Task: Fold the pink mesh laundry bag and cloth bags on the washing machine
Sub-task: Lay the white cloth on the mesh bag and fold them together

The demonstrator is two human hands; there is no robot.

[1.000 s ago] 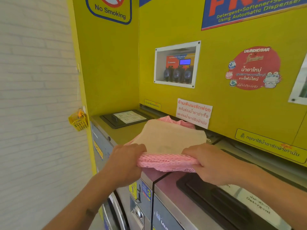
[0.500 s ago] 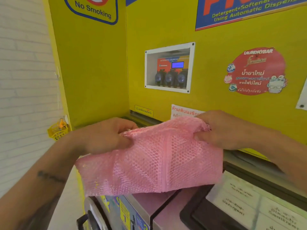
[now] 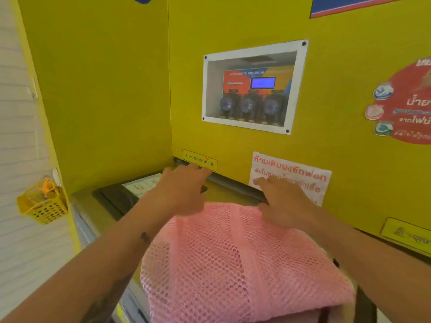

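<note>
The pink mesh laundry bag (image 3: 235, 264) lies draped in a rounded, doubled-over heap on the washing machine top (image 3: 86, 201), its near edge folded under. The cloth bags are hidden, presumably beneath the mesh. My left hand (image 3: 184, 190) rests at the mesh's far left corner, fingers stretched forward and apart. At the far right corner my right hand (image 3: 286, 201) is flat, with its fingers spread and its heel on the mesh. Neither hand pinches the fabric.
A yellow wall panel stands right behind the machine, with a dispenser window (image 3: 254, 87) and a paper notice (image 3: 291, 176). A black control panel (image 3: 116, 197) sits left of my hands. A small yellow basket (image 3: 43, 206) hangs on the left wall.
The mesh bag, held up in the air by both hands half a second ago, now lies on the machine top. Both hands have let go and flattened at its far edge.
</note>
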